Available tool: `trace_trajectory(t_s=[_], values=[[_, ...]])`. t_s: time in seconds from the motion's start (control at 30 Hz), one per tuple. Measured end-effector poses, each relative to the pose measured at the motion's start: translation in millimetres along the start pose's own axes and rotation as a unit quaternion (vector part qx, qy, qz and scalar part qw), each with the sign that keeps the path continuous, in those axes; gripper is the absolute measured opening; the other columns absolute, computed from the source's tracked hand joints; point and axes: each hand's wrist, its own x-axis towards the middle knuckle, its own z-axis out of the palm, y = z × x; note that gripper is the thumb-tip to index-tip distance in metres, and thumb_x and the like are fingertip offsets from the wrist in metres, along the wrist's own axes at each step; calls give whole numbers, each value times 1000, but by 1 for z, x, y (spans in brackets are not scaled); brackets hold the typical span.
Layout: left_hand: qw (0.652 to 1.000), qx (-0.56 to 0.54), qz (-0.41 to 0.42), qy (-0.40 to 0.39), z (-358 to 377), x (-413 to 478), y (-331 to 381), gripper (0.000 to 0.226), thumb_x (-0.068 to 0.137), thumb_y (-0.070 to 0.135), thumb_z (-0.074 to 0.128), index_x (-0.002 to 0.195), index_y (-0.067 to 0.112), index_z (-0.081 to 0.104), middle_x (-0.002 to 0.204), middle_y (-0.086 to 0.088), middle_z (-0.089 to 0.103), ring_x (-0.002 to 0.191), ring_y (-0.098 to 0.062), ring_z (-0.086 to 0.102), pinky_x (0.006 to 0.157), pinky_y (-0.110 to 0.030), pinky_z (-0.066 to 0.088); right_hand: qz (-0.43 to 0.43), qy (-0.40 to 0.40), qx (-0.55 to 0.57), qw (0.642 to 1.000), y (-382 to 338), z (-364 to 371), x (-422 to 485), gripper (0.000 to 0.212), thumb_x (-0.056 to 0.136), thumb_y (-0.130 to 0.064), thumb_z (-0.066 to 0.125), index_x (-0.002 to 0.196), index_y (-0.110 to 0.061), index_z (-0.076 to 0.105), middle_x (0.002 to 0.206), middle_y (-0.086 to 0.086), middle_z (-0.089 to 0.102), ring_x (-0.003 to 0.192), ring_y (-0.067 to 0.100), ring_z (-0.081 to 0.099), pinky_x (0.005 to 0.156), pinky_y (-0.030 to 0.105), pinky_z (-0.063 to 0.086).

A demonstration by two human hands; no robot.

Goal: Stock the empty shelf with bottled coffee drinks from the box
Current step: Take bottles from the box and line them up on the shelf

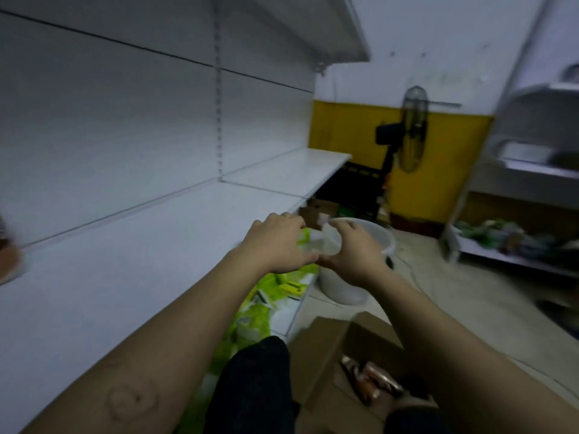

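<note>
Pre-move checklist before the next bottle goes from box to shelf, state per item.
1. Shelf has bare space near the hands: ok.
2. Left hand free: not ok, it grips a pale object.
3. Right hand free: not ok, it holds the same pale object.
4. Pale object identified: cannot tell, blurred.
5. Box open, bottles inside: ok.
</note>
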Motion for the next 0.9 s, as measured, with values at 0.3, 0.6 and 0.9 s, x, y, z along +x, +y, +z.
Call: trace_trajectory(t_s=[0.3,0.6,0.9], values=[[989,-84,116,-45,60,26,86,66,78,57,62,133,22,48,134,-4,52,121,-24,47,93,-39,43,153,11,-84,985,95,-37,-53,85,74,-49,74,144,-26,32,146,7,40,129,28,40,102,51,39],[981,-58,127,-137,139,7,114,65,80,57,62,131,19,49,130,-6,51,120,-26,45,94,-41,42,236,-35,-67,969,145,20,-101,76,76,-43,74,141,-26,38,145,5,41,129,25,42,106,49,36],[968,-52,62,-239,227,32,136,60,80,55,60,128,19,51,127,-8,53,117,-28,47,91,-42,45,300,-71,-6,951,216,80,-91,76,76,-43,74,140,-25,38,137,5,46,119,25,49,97,43,45]])
